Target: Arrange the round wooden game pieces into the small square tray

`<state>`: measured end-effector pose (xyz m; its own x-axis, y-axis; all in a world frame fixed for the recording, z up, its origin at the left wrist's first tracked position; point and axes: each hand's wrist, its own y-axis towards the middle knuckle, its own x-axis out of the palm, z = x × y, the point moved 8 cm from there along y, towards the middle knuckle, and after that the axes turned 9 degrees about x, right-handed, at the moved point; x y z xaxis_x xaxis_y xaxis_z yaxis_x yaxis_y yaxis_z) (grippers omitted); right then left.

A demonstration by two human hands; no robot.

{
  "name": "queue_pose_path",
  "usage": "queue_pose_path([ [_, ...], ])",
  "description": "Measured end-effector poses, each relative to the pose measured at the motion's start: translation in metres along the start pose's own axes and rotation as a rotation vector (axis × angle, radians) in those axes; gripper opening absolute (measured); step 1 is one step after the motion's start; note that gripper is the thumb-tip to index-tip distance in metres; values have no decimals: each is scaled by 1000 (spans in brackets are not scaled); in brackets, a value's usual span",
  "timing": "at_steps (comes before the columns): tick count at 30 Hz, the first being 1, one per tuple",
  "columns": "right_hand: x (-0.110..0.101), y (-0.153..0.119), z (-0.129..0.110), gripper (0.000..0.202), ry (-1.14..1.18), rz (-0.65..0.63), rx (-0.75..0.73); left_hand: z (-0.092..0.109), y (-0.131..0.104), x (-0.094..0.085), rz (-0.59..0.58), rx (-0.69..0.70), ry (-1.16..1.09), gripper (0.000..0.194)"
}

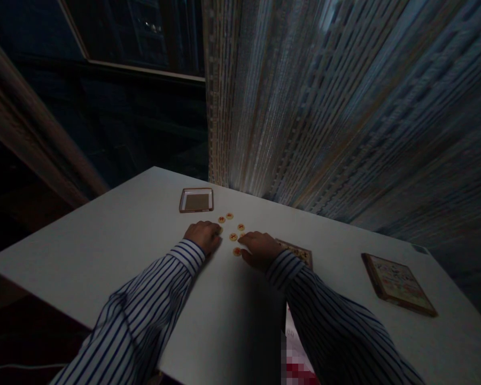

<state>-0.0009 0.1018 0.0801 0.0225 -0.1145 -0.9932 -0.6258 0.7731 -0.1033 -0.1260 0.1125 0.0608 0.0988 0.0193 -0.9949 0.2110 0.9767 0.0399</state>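
Several round yellowish discs with dark or red marks, among them one disc [233, 237], lie loosely on the white table between my hands. My left hand [204, 236] rests at their left, its fingertips on a disc that is mostly covered. On the right, my right hand [260, 249] has its thumb and forefinger apart, with the forefinger at the edge of another disc and the thumb near a red-marked disc [237, 251]. Partly behind my right wrist is a framed tray [311, 260] holding marked pieces.
An open, shallow tray [212, 200] sits at the back of the white table [104, 240]. A flat box with a printed lid [401, 283] lies at the right. Behind the table hangs a striped curtain [264, 107].
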Motion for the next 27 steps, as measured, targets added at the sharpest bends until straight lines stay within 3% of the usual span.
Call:
queue_pose_path([
  [12,1,0,1,33,-17,7,-21,2,20,6,-74,21,57,33],
  [27,-2,-5,5,34,-25,3,-18,1,22,9,-26,69,88,30],
])
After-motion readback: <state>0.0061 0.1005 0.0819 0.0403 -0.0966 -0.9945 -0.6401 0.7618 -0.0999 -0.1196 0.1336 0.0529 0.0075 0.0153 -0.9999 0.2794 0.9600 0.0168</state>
